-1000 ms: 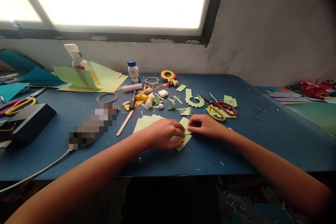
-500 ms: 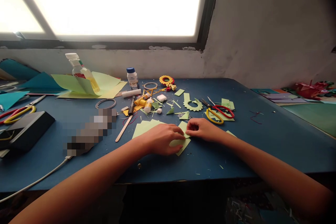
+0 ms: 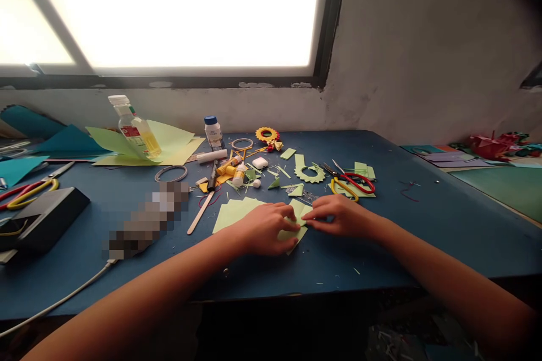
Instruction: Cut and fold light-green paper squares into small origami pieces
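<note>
A sheet of light green paper (image 3: 297,208) lies on the blue table under my fingers, partly hidden by them. My left hand (image 3: 271,229) holds it down from the left with bent fingertips and thumb. At its right edge, my right hand (image 3: 345,217) pinches the paper between thumb and forefinger, where a fold seems to show. Left of it lies a stack of green paper sheets (image 3: 232,213), partly covered by my left arm. Scissors with red and yellow handles (image 3: 349,183) rest beyond my right hand, near a green toothed paper ring (image 3: 310,174).
Glue bottles (image 3: 238,175), a black marker (image 3: 213,176), a wooden stick (image 3: 200,213) and paper scraps lie behind my hands. A drink bottle (image 3: 138,132) leans on green paper at the back left. A black box (image 3: 46,220) and more scissors (image 3: 34,192) are at the left.
My right hand has shifted slightly right and its fingers have straightened along the paper's edge. My left hand stays on the paper. The view has tilted a little.
</note>
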`<state>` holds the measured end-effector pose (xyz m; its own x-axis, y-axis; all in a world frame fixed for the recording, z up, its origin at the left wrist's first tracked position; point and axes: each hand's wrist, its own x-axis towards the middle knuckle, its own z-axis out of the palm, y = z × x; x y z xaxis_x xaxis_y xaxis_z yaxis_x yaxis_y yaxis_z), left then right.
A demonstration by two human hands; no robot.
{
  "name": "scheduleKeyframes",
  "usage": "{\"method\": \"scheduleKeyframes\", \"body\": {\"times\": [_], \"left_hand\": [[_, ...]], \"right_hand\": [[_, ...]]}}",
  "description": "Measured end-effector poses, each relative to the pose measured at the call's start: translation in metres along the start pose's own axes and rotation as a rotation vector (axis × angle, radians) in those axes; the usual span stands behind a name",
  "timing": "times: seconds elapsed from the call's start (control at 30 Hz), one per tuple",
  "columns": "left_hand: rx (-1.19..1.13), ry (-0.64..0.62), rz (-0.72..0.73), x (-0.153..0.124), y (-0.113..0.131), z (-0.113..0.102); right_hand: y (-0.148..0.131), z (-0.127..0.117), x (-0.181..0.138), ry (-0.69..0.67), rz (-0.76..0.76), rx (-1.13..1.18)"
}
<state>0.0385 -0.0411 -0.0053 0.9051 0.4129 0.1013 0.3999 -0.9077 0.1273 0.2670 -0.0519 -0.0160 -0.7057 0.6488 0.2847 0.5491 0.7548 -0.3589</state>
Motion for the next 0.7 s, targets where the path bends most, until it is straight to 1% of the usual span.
{"method": "scheduleKeyframes", "body": {"times": [0.03, 0.1, 0.17, 0.37, 0.47, 0.6, 0.7], "left_hand": [[0.002, 0.003, -0.002, 0.0, 0.001, 0.0], [0.003, 0.012, -0.015, 0.001, 0.002, -0.001], [-0.007, 0.018, -0.024, 0.001, 0.003, -0.001], [-0.12, 0.019, -0.035, -0.002, -0.004, -0.001], [-0.182, 0.008, -0.032, -0.003, -0.008, -0.003], [-0.205, 0.021, -0.039, -0.004, -0.01, -0.002], [-0.204, 0.045, -0.054, -0.001, -0.009, 0.001]], "right_hand": [[-0.002, 0.001, -0.001, -0.045, -0.052, -0.082], [-0.005, 0.003, -0.003, -0.12, -0.107, -0.216], [-0.008, 0.004, -0.003, -0.162, -0.093, -0.267], [-0.004, -0.007, -0.003, -0.245, 0.123, -0.134], [-0.001, -0.015, -0.003, -0.303, 0.191, -0.058], [0.003, -0.026, -0.006, -0.374, 0.304, 0.047], [0.006, -0.028, -0.009, -0.368, 0.346, 0.088]]}}
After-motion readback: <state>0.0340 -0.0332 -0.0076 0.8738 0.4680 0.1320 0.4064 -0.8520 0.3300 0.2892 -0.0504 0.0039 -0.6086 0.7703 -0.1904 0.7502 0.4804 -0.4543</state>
